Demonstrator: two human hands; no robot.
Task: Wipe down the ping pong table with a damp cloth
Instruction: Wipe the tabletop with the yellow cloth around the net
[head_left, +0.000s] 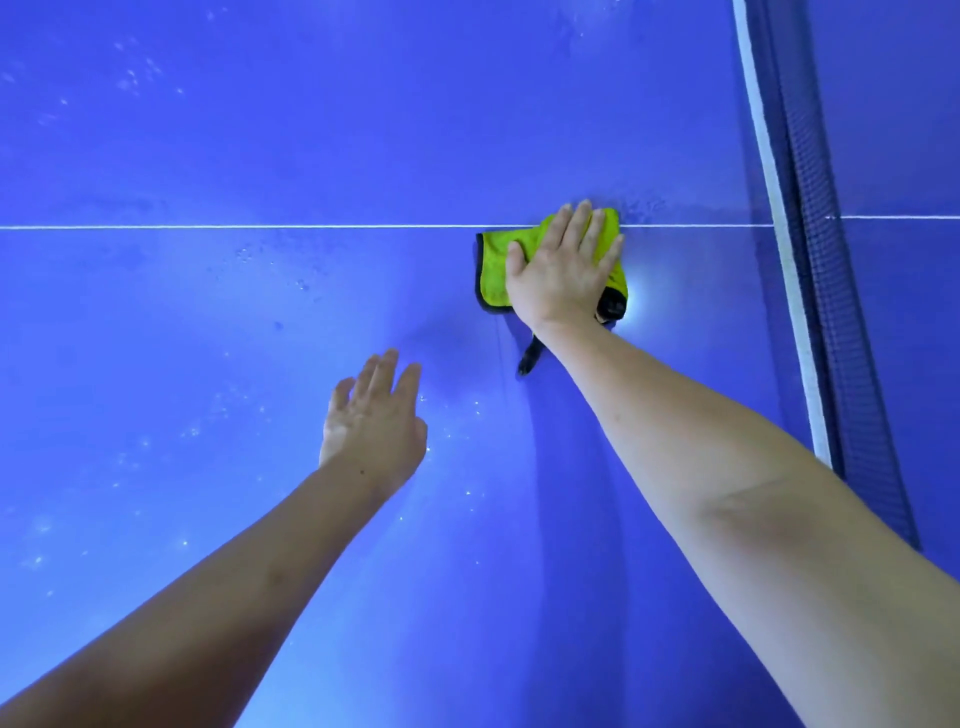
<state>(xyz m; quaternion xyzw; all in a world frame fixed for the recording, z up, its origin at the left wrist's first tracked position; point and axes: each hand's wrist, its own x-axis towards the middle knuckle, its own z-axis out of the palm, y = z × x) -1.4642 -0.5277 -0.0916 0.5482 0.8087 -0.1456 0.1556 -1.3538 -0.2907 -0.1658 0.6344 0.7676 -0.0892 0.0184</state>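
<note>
The blue ping pong table fills the view, with a thin white centre line running left to right. A bright green cloth with black edging lies folded on that line. My right hand presses flat on the cloth, fingers straight and spread, covering most of it. A black tag or loop of the cloth sticks out below my wrist. My left hand is nearer to me and to the left, fingers straight and holding nothing; whether it touches the table is unclear.
The net with its white top band runs along the right side, close to the cloth. Small water drops or specks dot the table surface at the left and around my left hand.
</note>
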